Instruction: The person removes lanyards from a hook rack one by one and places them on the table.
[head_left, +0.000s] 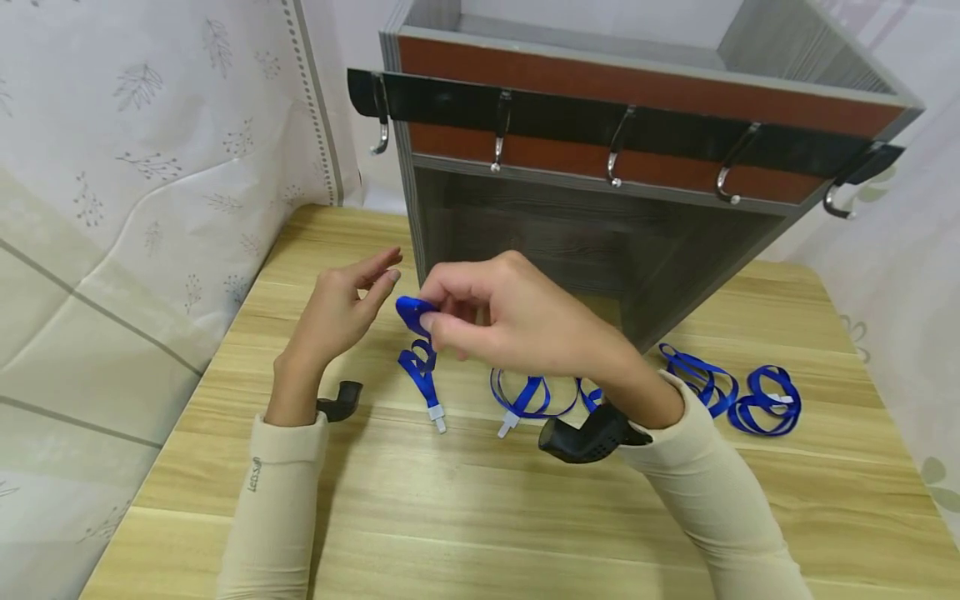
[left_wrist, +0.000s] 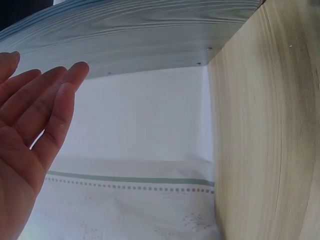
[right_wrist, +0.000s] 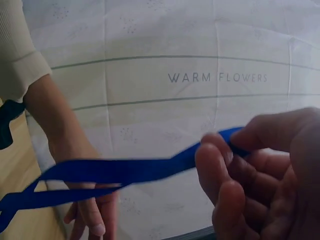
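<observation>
Blue lanyard (right_wrist: 125, 170) text-side in wrist view

Seemingly woven blue lanyard (head_left: 420, 367), matt

A light wood-grain surface (head_left: 465, 500) carries a grey wood-grain cabinet (head_left: 525, 233) with reddish-brown front panel (open below). A black rail of metal hooks (head_left: 615, 125) crosses it. White leaf-printed fabric sheeting (head_left: 150, 167) lines the surrounding walls.

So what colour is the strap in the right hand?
Blue; the strap pinched in the right hand shows best in the right wrist view.
</observation>
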